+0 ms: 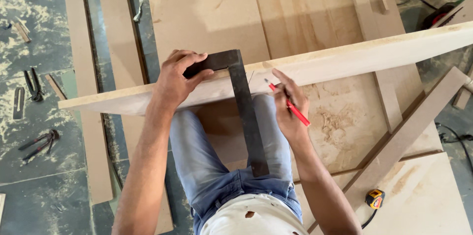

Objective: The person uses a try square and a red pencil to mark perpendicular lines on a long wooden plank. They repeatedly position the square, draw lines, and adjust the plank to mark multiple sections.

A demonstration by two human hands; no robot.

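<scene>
pressing the square (241,102) on the plank (345,60), left hand (175,79) grips it; right hand (288,107), at 3 o'clock, pinches a pencil (290,108). line seems barely begun.

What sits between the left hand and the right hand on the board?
In the head view, the long dark blade of the metal square crosses the board between the left hand and the right hand, which holds a red pencil.

Tools and offcuts on a sawdust-strewn floor

Pliers (40,144) and pincers (33,85) lie left; a yellow tape measure (375,198) rests on a board lower right; a red-and-black power tool (437,15) sits top right.
</scene>
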